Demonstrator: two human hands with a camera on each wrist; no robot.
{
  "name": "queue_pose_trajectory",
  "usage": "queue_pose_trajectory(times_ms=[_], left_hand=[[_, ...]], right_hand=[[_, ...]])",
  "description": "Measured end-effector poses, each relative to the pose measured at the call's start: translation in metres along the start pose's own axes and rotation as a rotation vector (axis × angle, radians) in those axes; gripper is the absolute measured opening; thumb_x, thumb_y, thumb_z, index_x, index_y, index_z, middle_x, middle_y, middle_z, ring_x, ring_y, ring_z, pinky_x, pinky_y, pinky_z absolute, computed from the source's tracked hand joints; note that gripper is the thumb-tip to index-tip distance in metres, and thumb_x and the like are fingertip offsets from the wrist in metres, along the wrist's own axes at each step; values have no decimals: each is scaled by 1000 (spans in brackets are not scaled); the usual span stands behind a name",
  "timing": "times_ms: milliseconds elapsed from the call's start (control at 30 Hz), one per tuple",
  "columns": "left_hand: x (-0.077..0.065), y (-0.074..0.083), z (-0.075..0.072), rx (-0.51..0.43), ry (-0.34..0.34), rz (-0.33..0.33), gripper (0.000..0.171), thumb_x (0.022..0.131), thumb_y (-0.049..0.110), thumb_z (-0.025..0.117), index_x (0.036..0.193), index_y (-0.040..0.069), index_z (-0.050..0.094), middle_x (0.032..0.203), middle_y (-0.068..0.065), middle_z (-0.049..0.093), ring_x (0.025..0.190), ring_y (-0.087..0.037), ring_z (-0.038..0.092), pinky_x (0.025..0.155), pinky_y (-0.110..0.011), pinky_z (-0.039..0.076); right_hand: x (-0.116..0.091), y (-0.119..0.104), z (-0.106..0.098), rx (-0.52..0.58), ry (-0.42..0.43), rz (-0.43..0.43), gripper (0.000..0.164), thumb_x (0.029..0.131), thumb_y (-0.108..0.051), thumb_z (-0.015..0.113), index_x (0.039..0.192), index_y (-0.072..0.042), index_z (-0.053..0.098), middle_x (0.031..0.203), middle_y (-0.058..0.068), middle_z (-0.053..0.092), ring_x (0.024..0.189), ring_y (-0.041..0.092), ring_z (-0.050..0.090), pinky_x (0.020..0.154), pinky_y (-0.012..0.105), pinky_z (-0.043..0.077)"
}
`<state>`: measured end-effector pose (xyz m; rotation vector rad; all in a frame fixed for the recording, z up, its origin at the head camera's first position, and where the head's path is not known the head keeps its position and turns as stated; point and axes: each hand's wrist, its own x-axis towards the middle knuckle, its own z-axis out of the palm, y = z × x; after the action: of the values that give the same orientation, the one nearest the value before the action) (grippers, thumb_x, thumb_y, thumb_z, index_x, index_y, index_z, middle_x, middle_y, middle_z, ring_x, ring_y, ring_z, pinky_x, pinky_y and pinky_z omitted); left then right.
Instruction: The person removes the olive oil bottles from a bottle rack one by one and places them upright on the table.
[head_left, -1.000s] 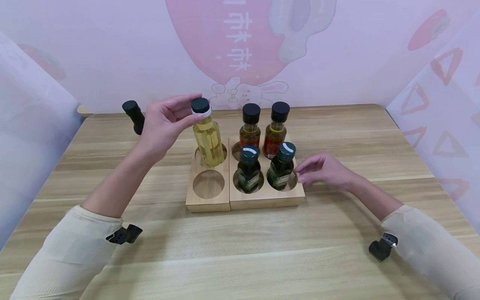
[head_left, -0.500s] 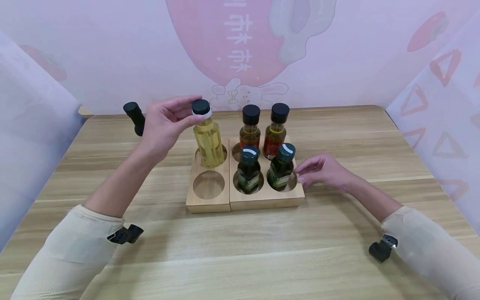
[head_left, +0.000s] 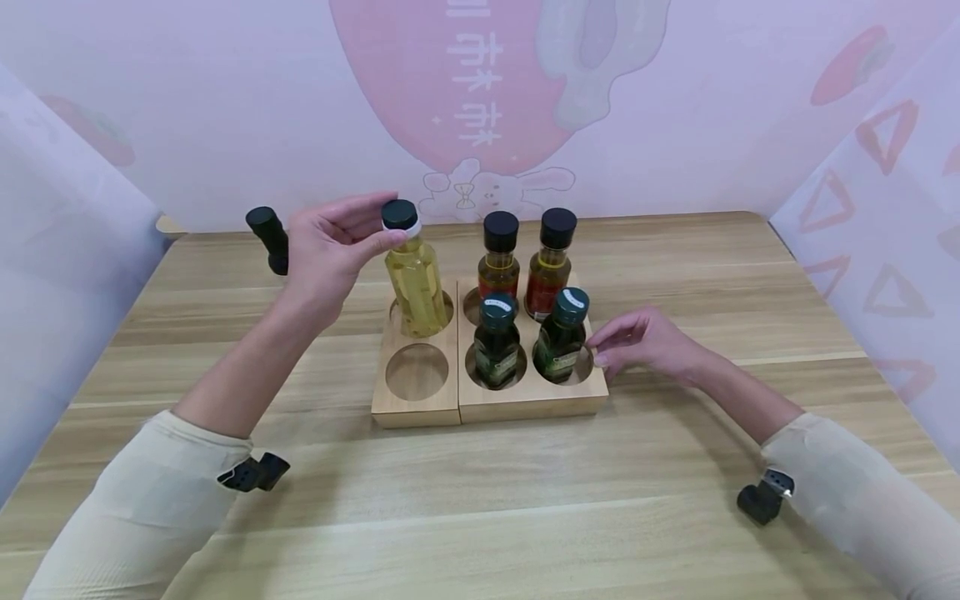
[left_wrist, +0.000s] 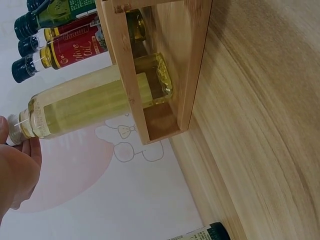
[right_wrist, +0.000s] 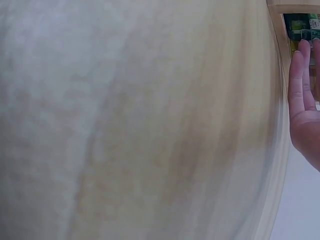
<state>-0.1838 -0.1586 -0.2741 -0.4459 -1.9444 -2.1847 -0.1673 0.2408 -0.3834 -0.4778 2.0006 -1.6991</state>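
Bottle held in a wooden rack, two hands at work. The left hand [head_left: 330, 246] has its grip on the neck and cap of the pale yellow bottle [head_left: 420, 292], thumb on one side, fingers on the other. The bottle's base sits within the far-left well of the rack [head_left: 525, 408]; seen at the left wrist, its body leans much as its neighbours do, though whether the base bears on the rack's floor cannot be told. The right hand [head_left: 641, 342] has its fingers extended at the rack's right end, grasping nothing that I can make out, as if to steady it.

The other wells: two black-capped bottles [head_left: 550, 271] behind, two green-capped bottles [head_left: 497, 342] in front; the near-left well [head_left: 417, 372] is vacant. A dark object [head_left: 268, 240] shows beyond the left wrist, partly hidden, above the surface [head_left: 525, 500].

The step in hand appears to be the seating of the yellow bottle, or else the start of its removal; one moment does not settle which. Seating would call for loosening the thumb and fingers without tipping the neck; removal, for a straight lift clear of the rim.
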Motion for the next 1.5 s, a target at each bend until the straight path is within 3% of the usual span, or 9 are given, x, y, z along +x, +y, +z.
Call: queue_pose_trajectory(times_ms=[300, 433, 700, 1000, 1500], left_hand=[[1, 1, 2, -55, 52, 41, 41, 84, -20, 74, 123, -6, 72, 102, -2, 80, 96, -14, 77, 89, -25, 61], [2, 2, 3, -69, 70, 60, 41, 84, -22, 73, 120, -3, 75, 102, -2, 80, 97, -14, 77, 89, -25, 61], [3, 4, 4, -80, 95, 83, 41, 83, -24, 72, 115, 0, 78, 99, -3, 80, 94, -15, 77, 87, -26, 61], [5, 10, 5, -157, 101, 80, 39, 79, -25, 75, 112, -4, 77, 98, -8, 80, 91, -17, 78, 86, -26, 62], [7, 11, 6, -205, 115, 82, 38, 79, -26, 74, 108, -2, 79, 97, -10, 80, 91, -18, 78, 87, -28, 62]], right_hand=[[1, -1, -1, -9, 9, 15, 21, 88, 7, 76, 108, 9, 74, 104, 11, 77, 75, 22, 74, 73, 38, 65], [1, -1, -1, -7, 12, 15, 21, 88, 8, 75, 108, 10, 74, 104, 11, 77, 75, 21, 74, 74, 38, 65], [2, 0, 0, 4, 3, 12, 20, 88, 8, 74, 106, 0, 78, 104, 9, 77, 75, 22, 74, 74, 38, 66], [3, -1, 0, 1, 3, 17, 20, 88, 9, 73, 105, -1, 79, 104, 7, 77, 77, 22, 74, 74, 38, 65], [4, -2, -1, 7, 0, 28, 22, 88, 9, 73, 103, -5, 80, 103, 6, 77, 76, 21, 74, 74, 37, 65]])
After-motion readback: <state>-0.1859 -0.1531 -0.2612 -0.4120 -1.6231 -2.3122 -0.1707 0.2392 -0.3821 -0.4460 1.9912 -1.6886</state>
